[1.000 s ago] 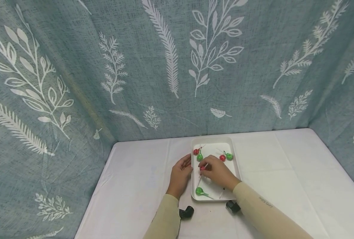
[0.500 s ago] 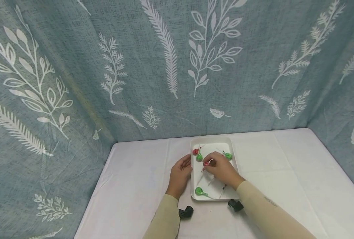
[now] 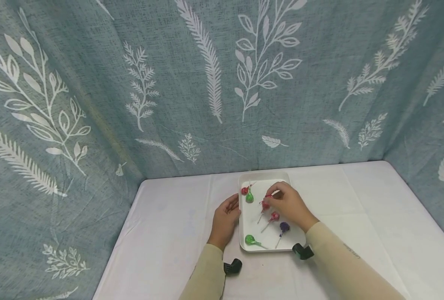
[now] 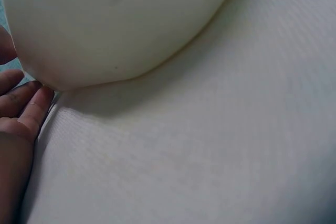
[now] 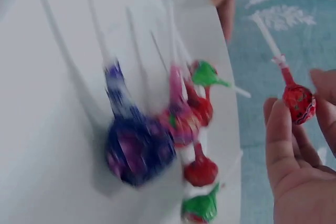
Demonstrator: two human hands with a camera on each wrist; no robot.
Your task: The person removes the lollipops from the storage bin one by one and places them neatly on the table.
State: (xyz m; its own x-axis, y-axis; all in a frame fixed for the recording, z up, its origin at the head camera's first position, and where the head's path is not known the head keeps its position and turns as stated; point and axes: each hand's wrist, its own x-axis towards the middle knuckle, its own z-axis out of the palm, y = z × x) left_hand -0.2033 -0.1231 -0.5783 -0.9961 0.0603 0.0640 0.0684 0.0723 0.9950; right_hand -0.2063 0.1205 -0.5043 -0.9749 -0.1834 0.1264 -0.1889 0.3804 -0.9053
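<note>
Inside the white tray (image 3: 241,229) lie several wrapped lollipops. My right hand (image 3: 289,204) is over the tray's right half and pinches a red lollipop (image 5: 299,104) by its round head, its white stick pointing away from the fingers. Below that hand are a pink lollipop (image 3: 274,216) and a purple lollipop (image 3: 284,227), sticks toward the near side. One green lollipop (image 3: 250,239) is at the near left corner; a red lollipop (image 3: 244,191) and another green lollipop (image 3: 249,198) touch at the far left. My left hand (image 3: 225,218) rests its loosely extended fingers against the tray's left wall.
A white cloth (image 3: 184,216) covers the table under the tray. Behind it hangs a blue-green curtain (image 3: 207,96) with white leaf prints. Black devices (image 3: 233,266) sit at both wrists.
My right hand has moved right and toward the far side, still pinching a red lollipop. The pink and purple lollipops have come into sight below it. My left hand stays put.
</note>
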